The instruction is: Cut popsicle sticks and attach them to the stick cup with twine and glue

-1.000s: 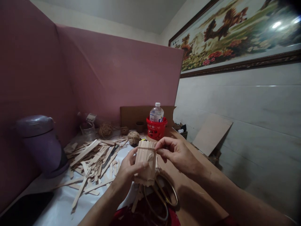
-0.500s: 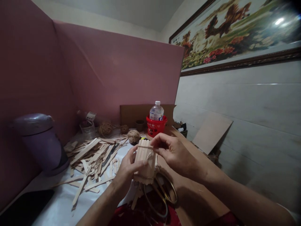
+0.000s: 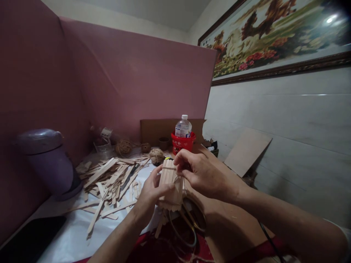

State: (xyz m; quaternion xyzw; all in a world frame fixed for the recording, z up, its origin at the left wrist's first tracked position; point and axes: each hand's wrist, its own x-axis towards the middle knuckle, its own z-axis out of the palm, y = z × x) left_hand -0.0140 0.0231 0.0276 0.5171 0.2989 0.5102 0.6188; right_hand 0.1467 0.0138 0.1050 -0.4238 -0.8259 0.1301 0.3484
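Observation:
My left hand (image 3: 153, 190) is wrapped round a small holder of upright wooden craft sticks (image 3: 170, 184), its thumb lying across the front. Twine (image 3: 169, 168) runs across the sticks near the top. At the upper right edge of the holder, my right hand (image 3: 196, 173) is closed with thumb and forefinger pinched at the twine. Scissors (image 3: 192, 232) with gold-coloured handles lie just below the holder, partly hidden by it.
Loose craft sticks (image 3: 109, 186) are heaped at the left, with a purple bin (image 3: 52, 168) beyond them. Twine balls (image 3: 157, 156) stand behind. A red bucket (image 3: 182, 144) holds a plastic bottle (image 3: 183, 128). A dark flat object (image 3: 33, 237) lies front left.
My right hand stays at the holder's upper right edge with only a slight shift of its fingers. The whole view has moved a little. My left hand keeps its hold.

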